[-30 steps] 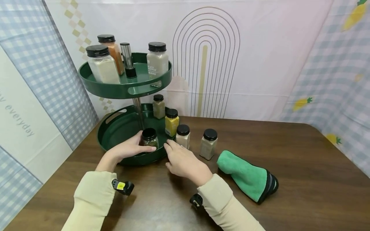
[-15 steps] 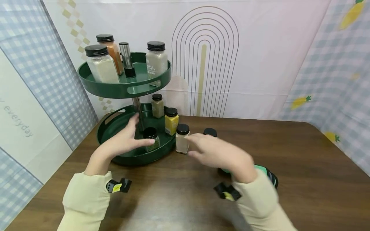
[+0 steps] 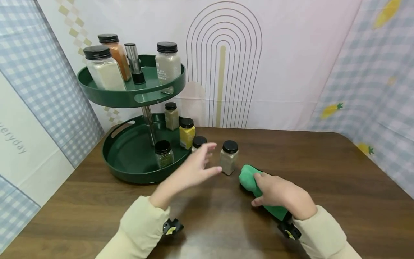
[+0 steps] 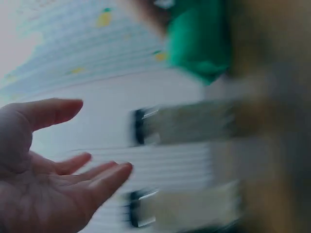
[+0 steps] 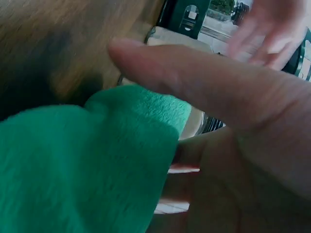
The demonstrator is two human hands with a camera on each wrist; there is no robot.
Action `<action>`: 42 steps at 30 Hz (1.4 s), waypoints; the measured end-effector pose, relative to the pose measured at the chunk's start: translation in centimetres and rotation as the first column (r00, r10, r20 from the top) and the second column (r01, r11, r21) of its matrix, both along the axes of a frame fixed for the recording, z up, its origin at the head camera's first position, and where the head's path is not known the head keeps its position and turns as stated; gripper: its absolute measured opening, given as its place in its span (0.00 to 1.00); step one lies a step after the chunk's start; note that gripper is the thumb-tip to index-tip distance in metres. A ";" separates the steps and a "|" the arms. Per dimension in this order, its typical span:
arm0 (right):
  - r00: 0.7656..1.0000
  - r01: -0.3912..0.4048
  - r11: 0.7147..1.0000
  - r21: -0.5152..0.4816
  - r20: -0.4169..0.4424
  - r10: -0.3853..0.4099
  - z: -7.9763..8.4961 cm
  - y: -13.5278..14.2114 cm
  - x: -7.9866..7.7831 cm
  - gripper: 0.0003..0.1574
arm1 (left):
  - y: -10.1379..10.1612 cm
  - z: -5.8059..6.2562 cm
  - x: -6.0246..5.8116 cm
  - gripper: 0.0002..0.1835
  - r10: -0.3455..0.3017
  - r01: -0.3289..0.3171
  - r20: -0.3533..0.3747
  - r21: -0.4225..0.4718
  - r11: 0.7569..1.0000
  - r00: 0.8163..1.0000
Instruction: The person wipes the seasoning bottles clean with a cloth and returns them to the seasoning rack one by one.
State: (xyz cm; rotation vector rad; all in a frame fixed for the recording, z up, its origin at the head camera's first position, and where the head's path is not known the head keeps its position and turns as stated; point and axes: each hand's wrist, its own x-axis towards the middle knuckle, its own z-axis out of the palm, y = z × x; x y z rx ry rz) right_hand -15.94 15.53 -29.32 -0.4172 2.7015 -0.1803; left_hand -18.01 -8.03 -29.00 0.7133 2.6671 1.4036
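Note:
My right hand (image 3: 281, 192) grips the folded green cloth (image 3: 248, 178) on the table from above, fingers on its far side and thumb on its near side. In the right wrist view the thumb passes over the green cloth (image 5: 73, 165), partly hiding the fingers. My left hand (image 3: 191, 172) hangs in the air with thumb and fingers spread, holding nothing. It partly covers a black-lidded spice jar (image 3: 199, 141) beside the rack. A second spice jar (image 3: 229, 158) stands just right of the left hand. The left wrist view is blurred.
A two-tier green rack (image 3: 129, 172) stands at left. Its lower tray holds a jar of green herbs (image 3: 164, 156), a yellow jar (image 3: 187, 135) and a beige jar (image 3: 171, 117). On the upper tray are larger jars (image 3: 168, 66) and a metal grinder (image 3: 134, 64).
My left hand has left the herb jar in the lower tray and moved right, in front of the table jars. My right hand has moved right from the tray's edge to the green cloth.

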 end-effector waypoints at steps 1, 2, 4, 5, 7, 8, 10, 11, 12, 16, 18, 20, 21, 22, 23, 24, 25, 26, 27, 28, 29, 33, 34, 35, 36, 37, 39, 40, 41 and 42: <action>1.000 0.002 1.000 0.000 -0.013 -0.002 -0.3 -0.1 0.0 0.53 | 0.6 -0.9 -0.4 0.39 -0.001 0.002 0.053 -0.015 1.000 0.999; 1.000 0.001 1.000 0.002 -0.025 -0.001 -0.4 -0.2 -0.1 0.53 | 1.0 -1.8 -0.8 0.41 -0.001 0.003 0.098 -0.024 1.000 0.995; 0.999 0.002 1.000 0.008 -0.042 -0.002 -0.7 -0.1 -0.2 0.54 | 1.9 -3.3 -1.5 0.45 0.008 -0.003 0.176 -0.032 0.999 0.984; 0.999 0.010 1.000 0.015 -0.044 -0.009 -0.9 -0.1 -0.3 0.55 | 2.2 -3.9 -1.8 0.47 0.009 -0.005 0.208 -0.020 1.000 0.978; 0.998 0.013 0.999 0.037 -0.067 -0.010 -1.3 0.2 -0.7 0.55 | 2.9 -4.7 -2.5 0.48 0.013 -0.020 0.277 0.024 0.999 0.961; 0.997 0.014 0.999 0.052 -0.082 -0.010 -1.4 0.3 -0.9 0.54 | 3.2 -5.0 -2.9 0.48 0.014 -0.035 0.312 0.060 0.998 0.950; 0.994 0.015 0.997 0.076 -0.111 -0.007 -1.7 0.4 -1.2 0.51 | 3.6 -5.5 -3.6 0.48 0.019 -0.077 0.378 0.139 0.987 0.926; 0.992 0.012 0.996 0.087 -0.128 -0.001 -1.9 0.4 -1.4 0.50 | 3.8 -5.8 -3.9 0.47 0.017 -0.097 0.400 0.181 0.979 0.916; 0.990 0.006 0.996 0.093 -0.144 0.007 -2.0 0.5 -1.5 0.49 | 3.9 -6.0 -4.2 0.47 0.015 -0.115 0.413 0.218 0.969 0.910; 0.979 -0.036 0.995 0.096 -0.198 0.054 -2.1 0.6 -2.0 0.43 | 4.3 -6.7 -4.9 0.44 -0.002 -0.162 0.441 0.334 0.929 0.897; 0.972 -0.061 0.995 0.082 -0.221 0.078 -2.1 0.7 -2.2 0.39 | 4.5 -7.0 -5.1 0.44 -0.010 -0.170 0.443 0.364 0.916 0.897; 0.965 -0.081 0.995 0.065 -0.243 0.094 -2.1 0.9 -2.4 0.37 | 4.6 -7.2 -5.2 0.43 -0.011 -0.167 0.432 0.372 0.913 0.902; 0.962 -0.088 0.994 0.057 -0.254 0.100 -2.1 1.0 -2.5 0.36 | 4.6 -7.2 -5.2 0.43 -0.005 -0.167 0.424 0.366 0.916 0.905; 0.960 -0.093 0.994 0.049 -0.262 0.103 -2.1 1.1 -2.5 0.35 | 4.6 -7.3 -5.2 0.42 0.003 -0.170 0.422 0.358 0.918 0.906; 0.957 -0.097 0.994 0.042 -0.271 0.104 -2.1 1.2 -2.6 0.33 | 4.6 -7.4 -5.2 0.41 0.013 -0.176 0.423 0.348 0.921 0.906; 0.955 -0.101 0.994 0.036 -0.278 0.107 -2.1 1.2 -2.6 0.33 | 4.6 -7.4 -5.2 0.40 0.021 -0.181 0.425 0.338 0.923 0.905; 0.954 -0.105 0.994 0.031 -0.280 0.110 -2.1 1.3 -2.6 0.31 | 4.5 -7.5 -5.2 0.39 0.027 -0.185 0.428 0.330 0.926 0.903; 0.952 -0.111 0.993 0.025 -0.283 0.114 -2.1 1.3 -2.6 0.30 | 4.5 -7.6 -5.2 0.38 0.032 -0.188 0.433 0.322 0.928 0.901; 0.951 -0.116 0.993 0.019 -0.285 0.117 -2.1 1.3 -2.6 0.28 | 4.4 -7.6 -5.2 0.38 0.038 -0.190 0.437 0.311 0.931 0.899; 0.951 -0.117 0.993 0.008 -0.286 0.114 -2.0 1.3 -2.6 0.27 | 4.3 -7.7 -5.2 0.37 0.036 -0.186 0.439 0.303 0.935 0.898; 0.953 -0.115 0.993 -0.005 -0.284 0.109 -1.9 1.4 -2.6 0.26 | 4.3 -7.7 -5.2 0.36 0.032 -0.177 0.433 0.297 0.938 0.901; 0.951 -0.116 0.991 -0.073 -0.297 0.089 -1.4 1.5 -2.4 0.28 | 4.1 -8.0 -5.1 0.32 0.015 -0.140 0.406 0.280 0.950 0.914; 0.948 -0.114 0.989 -0.090 -0.306 0.082 -1.3 1.6 -2.3 0.30 | 4.1 -8.0 -5.1 0.30 0.004 -0.126 0.398 0.283 0.951 0.918; 0.945 -0.114 0.988 -0.108 -0.318 0.074 -1.1 1.6 -2.3 0.31 | 4.1 -8.1 -5.1 0.28 -0.007 -0.113 0.391 0.282 0.953 0.921; 0.937 -0.116 0.986 -0.122 -0.343 0.068 -0.9 1.6 -2.2 0.32 | 4.0 -8.1 -5.0 0.27 -0.018 -0.098 0.383 0.281 0.955 0.924; 0.928 -0.110 0.985 -0.135 -0.369 0.053 -0.7 1.6 -2.1 0.33 | 4.0 -8.2 -5.0 0.25 -0.033 -0.080 0.377 0.280 0.957 0.926; 0.906 -0.089 0.983 -0.163 -0.423 0.012 -0.4 1.5 -2.0 0.35 | 3.8 -8.3 -4.9 0.25 -0.069 -0.046 0.379 0.286 0.957 0.923; 0.892 -0.079 0.981 -0.178 -0.451 -0.010 -0.2 1.5 -1.9 0.35 | 3.6 -8.3 -4.8 0.27 -0.082 -0.036 0.385 0.291 0.956 0.919; 0.877 -0.073 0.978 -0.197 -0.479 -0.030 0.0 1.4 -1.8 0.35 | 3.4 -8.4 -4.8 0.28 -0.102 -0.026 0.396 0.306 0.952 0.912; 0.861 -0.071 0.975 -0.212 -0.506 -0.047 0.1 1.3 -1.7 0.35 | 3.3 -8.4 -4.7 0.30 -0.128 -0.018 0.412 0.331 0.944 0.902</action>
